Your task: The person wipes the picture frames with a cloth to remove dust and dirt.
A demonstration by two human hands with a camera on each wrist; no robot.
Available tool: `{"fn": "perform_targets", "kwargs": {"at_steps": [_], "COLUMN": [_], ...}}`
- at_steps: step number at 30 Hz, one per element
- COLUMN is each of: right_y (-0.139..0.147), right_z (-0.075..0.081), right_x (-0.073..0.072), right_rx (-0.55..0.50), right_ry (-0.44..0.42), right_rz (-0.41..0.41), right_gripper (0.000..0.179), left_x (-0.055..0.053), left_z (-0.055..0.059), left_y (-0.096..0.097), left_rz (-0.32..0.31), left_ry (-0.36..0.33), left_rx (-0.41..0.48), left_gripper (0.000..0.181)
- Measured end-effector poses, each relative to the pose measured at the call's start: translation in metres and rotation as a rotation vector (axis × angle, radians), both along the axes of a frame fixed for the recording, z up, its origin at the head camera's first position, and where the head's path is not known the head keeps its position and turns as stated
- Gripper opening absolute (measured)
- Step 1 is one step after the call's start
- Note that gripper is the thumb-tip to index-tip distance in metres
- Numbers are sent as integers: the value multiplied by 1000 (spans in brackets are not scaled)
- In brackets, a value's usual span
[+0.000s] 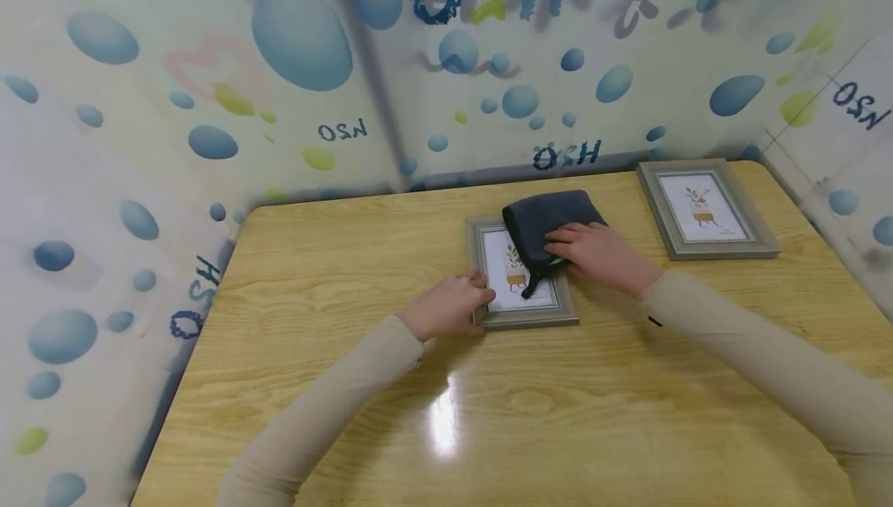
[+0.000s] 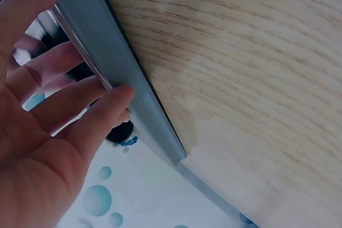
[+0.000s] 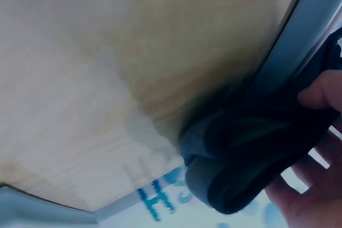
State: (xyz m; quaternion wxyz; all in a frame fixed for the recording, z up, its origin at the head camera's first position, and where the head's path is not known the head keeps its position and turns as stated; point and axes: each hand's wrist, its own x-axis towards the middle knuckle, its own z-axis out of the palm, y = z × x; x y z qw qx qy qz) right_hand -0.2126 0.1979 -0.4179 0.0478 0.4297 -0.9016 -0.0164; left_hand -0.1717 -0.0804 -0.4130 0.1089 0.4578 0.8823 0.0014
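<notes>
A grey picture frame (image 1: 526, 322) with a plant print lies face up on the table. My left hand (image 1: 449, 305) holds its left side; in the left wrist view the thumb and fingertips touch the grey border (image 2: 109, 52). Over the frame's upper right part lies a folded dark grey cloth (image 1: 547, 216) with a black hanging loop. My right hand (image 1: 600, 255) grips this cloth, pressing it on the frame. In the right wrist view the thumb is on the thick folds (image 3: 230, 153); the cloth hides part of the print.
A second, similar picture frame (image 1: 705, 208) lies face up at the table's back right corner. The light wooden table (image 1: 335, 274) meets patterned walls (image 1: 300, 135) at the back and sides. Light glares off the tabletop in front of the left hand.
</notes>
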Motion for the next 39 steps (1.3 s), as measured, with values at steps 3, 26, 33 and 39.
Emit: {"fn": "perform_targets", "kwargs": {"at_steps": [3, 26, 33, 39], "right_y": [-5, 1, -14, -24], "right_z": [1, 17, 12, 8], "right_x": [-24, 84, 50, -1], "right_rx": [2, 35, 108, 145], "right_ry": [-51, 22, 187, 167], "right_rz": [-70, 113, 31, -41], "right_gripper": [39, 39, 28, 17], "left_x": [0, 2, 2, 2], "left_z": [0, 2, 2, 4], "left_y": [1, 2, 0, 1], "left_rz": [-10, 6, 6, 10], "left_ry": [14, 28, 6, -16], "left_rx": [-5, -19, -14, -3], "left_gripper": [40, 42, 42, 40]}}
